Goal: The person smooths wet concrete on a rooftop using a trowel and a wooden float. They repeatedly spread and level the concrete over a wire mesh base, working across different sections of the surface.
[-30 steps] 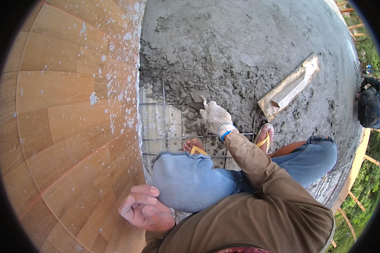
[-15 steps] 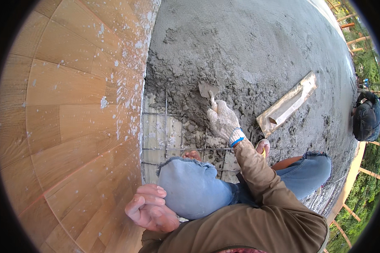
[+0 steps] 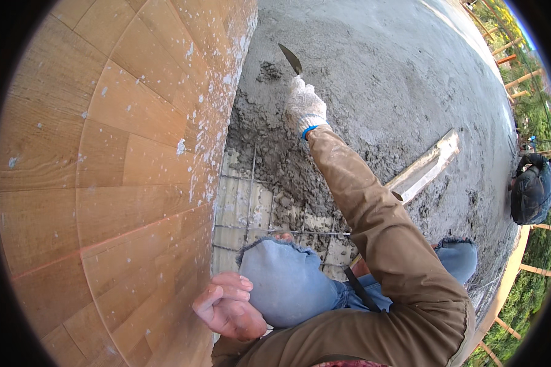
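My right hand (image 3: 303, 104), in a white knit glove with a blue cuff, holds a pointing trowel (image 3: 291, 58) over smoother grey wet concrete (image 3: 361, 67) beside the wall. Below it lie rough, lumpy mortar and exposed steel mesh (image 3: 251, 196) over a pale base. My bare left hand (image 3: 229, 306) rests by my left knee, fingers loosely curled and apart, with nothing in it. A long mortar-smeared float (image 3: 431, 162) lies on the concrete to the right, partly behind my forearm.
A wall (image 3: 122, 153) faced in wood-pattern planks, spattered with mortar, runs along my left. My jean-clad knees are bent below. At the far right, a crouched person in dark clothing (image 3: 529, 189) is near the slab's edge, with timber posts and greenery beyond.
My right hand and trowel have moved forward, away from the lumpy mortar by the mesh onto smoother concrete, and my arm is more outstretched. My left hand remains beside my knee.
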`<act>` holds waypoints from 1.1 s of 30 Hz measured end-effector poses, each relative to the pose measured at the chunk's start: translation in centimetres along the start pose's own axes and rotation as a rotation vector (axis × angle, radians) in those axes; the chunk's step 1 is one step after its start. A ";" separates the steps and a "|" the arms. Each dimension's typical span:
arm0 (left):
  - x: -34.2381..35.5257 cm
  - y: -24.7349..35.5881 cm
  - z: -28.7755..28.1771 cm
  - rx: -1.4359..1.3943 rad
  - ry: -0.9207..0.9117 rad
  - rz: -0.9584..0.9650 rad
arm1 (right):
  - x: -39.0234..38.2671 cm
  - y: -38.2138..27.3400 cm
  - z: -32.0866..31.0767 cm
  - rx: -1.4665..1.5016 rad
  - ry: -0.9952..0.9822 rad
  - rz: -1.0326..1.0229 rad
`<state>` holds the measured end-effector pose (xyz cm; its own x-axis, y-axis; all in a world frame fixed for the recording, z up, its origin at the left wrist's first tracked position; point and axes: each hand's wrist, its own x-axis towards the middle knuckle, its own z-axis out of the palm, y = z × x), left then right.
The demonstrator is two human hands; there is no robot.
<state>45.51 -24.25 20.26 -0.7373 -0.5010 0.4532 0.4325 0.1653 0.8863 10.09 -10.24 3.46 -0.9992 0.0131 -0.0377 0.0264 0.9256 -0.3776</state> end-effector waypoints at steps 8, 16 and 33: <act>0.7 0.2 -0.2 0.008 0.011 0.001 | -1.0 3.5 -2.1 0.225 -0.005 -0.019; 0.3 -0.3 0.2 0.022 0.015 -0.022 | 0.8 -2.0 -0.6 0.709 -0.009 0.008; -0.5 1.0 -0.4 0.068 0.057 -0.008 | 4.1 -7.5 3.7 -0.017 -0.054 -0.567</act>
<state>46.53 -24.19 20.93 -0.7091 -0.5497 0.4416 0.3889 0.2175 0.8952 5.95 -18.52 2.67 -0.8539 -0.5066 0.1195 -0.5148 0.7881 -0.3374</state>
